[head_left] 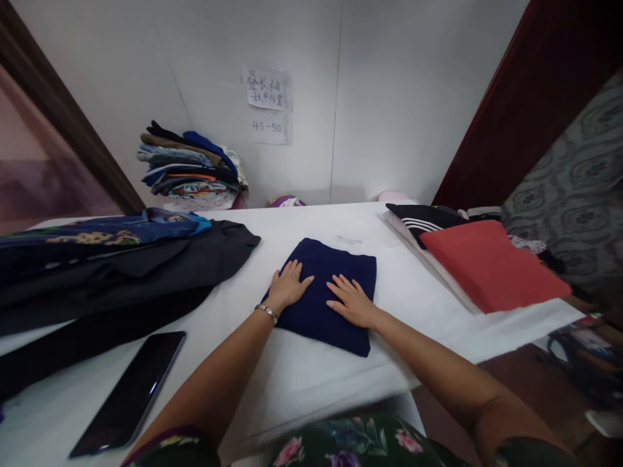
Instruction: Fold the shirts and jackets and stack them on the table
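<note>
A navy blue garment (321, 318), folded into a flat, roughly square bundle, lies on the white-covered table (311, 376) in front of me. My left hand (288, 285) rests flat on its left side, fingers stretched out, a metal bracelet at the wrist. On the right part of the same bundle lies my right hand (354, 301), palm down with the fingers spread. Neither hand grips anything. Which kind of garment it is cannot be told from its folded shape.
Unfolded dark clothes (146, 279) spread over the left side, with a black phone (131, 389) nearer me. A tall pile of folded clothes (189, 165) stands at the back left. Folded pieces, with a red one (491, 266) on top, lie at the right edge.
</note>
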